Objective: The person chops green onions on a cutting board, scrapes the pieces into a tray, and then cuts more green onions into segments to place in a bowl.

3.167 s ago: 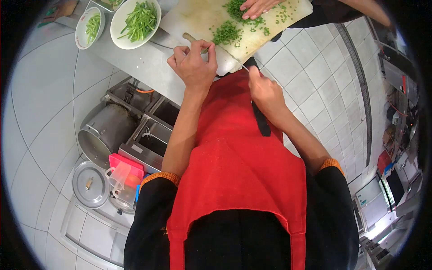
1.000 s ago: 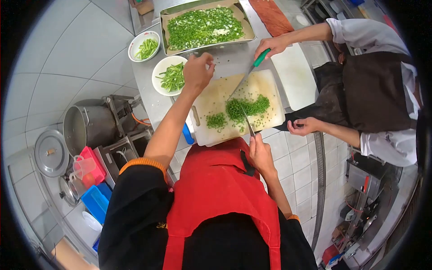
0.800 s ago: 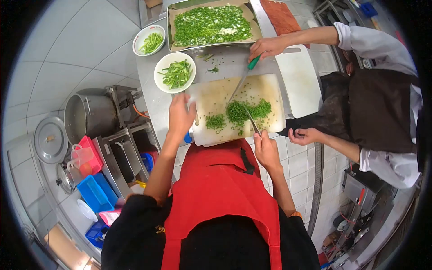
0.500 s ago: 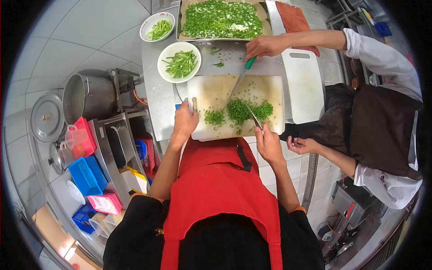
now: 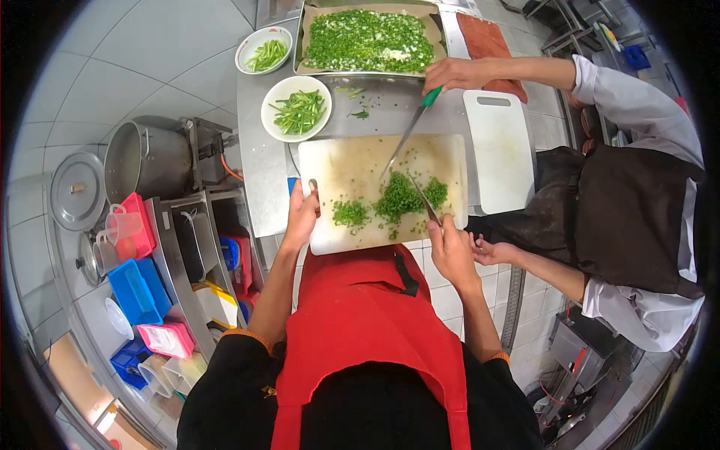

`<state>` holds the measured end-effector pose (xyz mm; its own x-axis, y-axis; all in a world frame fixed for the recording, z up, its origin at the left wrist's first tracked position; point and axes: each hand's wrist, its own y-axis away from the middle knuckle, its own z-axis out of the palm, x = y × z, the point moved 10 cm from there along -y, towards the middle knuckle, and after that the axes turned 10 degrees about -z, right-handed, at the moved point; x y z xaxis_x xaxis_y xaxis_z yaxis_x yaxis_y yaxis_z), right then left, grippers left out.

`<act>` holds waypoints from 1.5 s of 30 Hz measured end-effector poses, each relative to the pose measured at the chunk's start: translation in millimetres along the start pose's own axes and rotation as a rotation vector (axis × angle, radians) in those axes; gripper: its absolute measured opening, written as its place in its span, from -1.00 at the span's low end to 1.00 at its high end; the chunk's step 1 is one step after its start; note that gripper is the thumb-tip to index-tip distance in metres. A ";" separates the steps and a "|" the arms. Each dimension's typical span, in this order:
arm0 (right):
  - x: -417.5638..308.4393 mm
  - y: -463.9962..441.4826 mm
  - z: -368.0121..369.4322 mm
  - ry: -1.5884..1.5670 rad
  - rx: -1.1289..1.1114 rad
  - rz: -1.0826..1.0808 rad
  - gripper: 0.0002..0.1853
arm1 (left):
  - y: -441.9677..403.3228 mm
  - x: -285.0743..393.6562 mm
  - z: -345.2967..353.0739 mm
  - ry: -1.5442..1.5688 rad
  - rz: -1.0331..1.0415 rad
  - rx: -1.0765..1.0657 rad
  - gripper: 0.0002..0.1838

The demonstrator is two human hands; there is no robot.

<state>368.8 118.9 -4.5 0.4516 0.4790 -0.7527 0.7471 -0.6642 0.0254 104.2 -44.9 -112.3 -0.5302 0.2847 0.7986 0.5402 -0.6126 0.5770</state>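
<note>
My left hand [image 5: 302, 213] is closed round the left edge of the cutting board [image 5: 330, 161], at its handle slot. My right hand [image 5: 451, 247] grips a knife [image 5: 424, 199] at the board's lower right, its blade tip among the chopped greens [image 5: 397, 198]. A smaller pile of chopped greens [image 5: 349, 214] lies at the left of the board. A co-worker's hand [image 5: 456, 73] holds a green-handled knife [image 5: 411, 127], its tip on the board near the larger pile.
Above the board stand a bowl of cut stalks [image 5: 298, 109], a smaller bowl [image 5: 265, 50] and a tray of chopped greens [image 5: 369, 42]. A second white board [image 5: 499, 154] lies at the right. The co-worker's other hand [image 5: 491, 251] is near my right hand.
My left hand has come down from above the board and taken hold of its left edge. The board has shifted slightly left and toward me. Both knives remain held.
</note>
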 end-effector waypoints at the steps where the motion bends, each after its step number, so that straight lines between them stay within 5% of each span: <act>1: -3.4 -0.6 -2.4 0.001 0.004 -0.004 -0.68 | 3.0 -0.9 -2.2 0.016 -0.025 0.021 -0.72; 10: -58.8 -12.6 -30.9 -0.075 -0.062 0.021 -0.70 | 28.1 33.5 -21.2 0.089 -0.029 0.065 -0.59; 14: -81.8 -39.9 -34.1 -0.066 -0.115 0.028 -0.66 | 31.4 83.6 -32.8 0.139 0.100 0.082 -0.68; 16: -110.5 -66.7 -49.9 -0.054 0.011 -0.140 -0.62 | 33.8 125.0 -23.4 0.234 0.134 0.114 -0.70; 18: -115.6 -95.2 -48.0 -0.075 -0.056 -0.029 -0.66 | 17.3 157.0 -32.5 0.154 0.183 0.075 -0.89; 20: -137.1 -127.8 -51.7 -0.026 0.167 -0.400 -0.65 | 13.1 203.7 -19.8 0.093 0.175 0.195 -0.84; 24: -160.5 -190.9 -27.5 0.027 0.238 -0.588 -0.48 | -25.7 294.6 12.3 -0.129 0.349 0.181 -0.66; 27: -184.1 -230.0 -19.3 0.033 0.133 -0.459 -0.49 | -56.1 354.0 48.5 -0.123 0.451 0.042 -0.55; 29: -191.7 -247.2 -29.4 0.144 0.188 -0.384 -0.48 | -69.2 379.9 78.3 -0.267 0.326 -0.006 -0.46; 33: -185.5 -285.7 -44.0 0.240 0.070 -0.206 -0.39 | -86.9 420.0 107.7 -0.372 0.305 0.052 -0.45; 37: -164.4 -311.2 -44.1 0.186 0.030 -0.274 -0.46 | -101.1 449.5 112.5 -0.413 0.391 0.084 -0.58; 40: -154.9 -314.7 -58.3 0.049 0.127 -0.273 -0.44 | -112.2 455.8 109.6 -0.444 0.350 0.071 -0.59; 42: -152.5 -306.3 -82.5 -0.016 0.506 -0.292 -0.36 | -120.8 452.4 107.5 -0.461 0.282 0.069 -0.52; 43: -151.0 -310.2 -79.7 -0.017 0.506 -0.291 -0.36 | -123.9 452.0 107.8 -0.462 0.281 0.070 -0.52; 45: -141.4 -330.9 -18.8 0.069 -0.078 -0.235 -0.28 | -128.7 449.0 111.1 -0.460 0.273 0.072 -0.53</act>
<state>66.9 281.8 105.9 0.2912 0.6551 -0.6971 0.8698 -0.4848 -0.0923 -130.8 243.7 191.1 -0.0319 0.4254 0.9045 0.6707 -0.6618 0.3349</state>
